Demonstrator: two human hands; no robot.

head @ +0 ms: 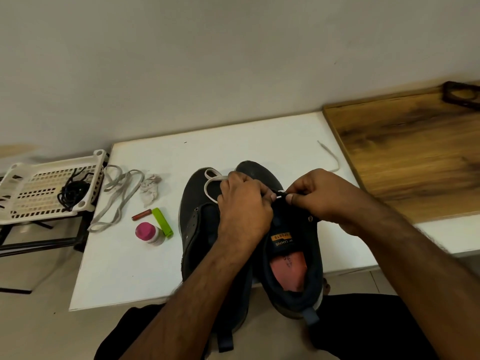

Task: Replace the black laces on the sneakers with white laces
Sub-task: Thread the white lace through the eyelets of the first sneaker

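My hands, left (242, 201) and right (315, 193), both pinch the white lace (213, 181) tip over the right sneaker (293, 258) at centre of the surface (124, 261). I judge the tip may fray or miss the eyelet; slack at 11 o'clock could snag.

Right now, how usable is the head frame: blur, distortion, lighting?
Head view: dim, even light, no glare. Wide-angle bending curves the white table edges and stretches the forearms. Left basket and far-right dark frame are smeared. Centre is sharper: left hand and right hand pinch the white lace tip at the right sneaker, whose tongue label reads.
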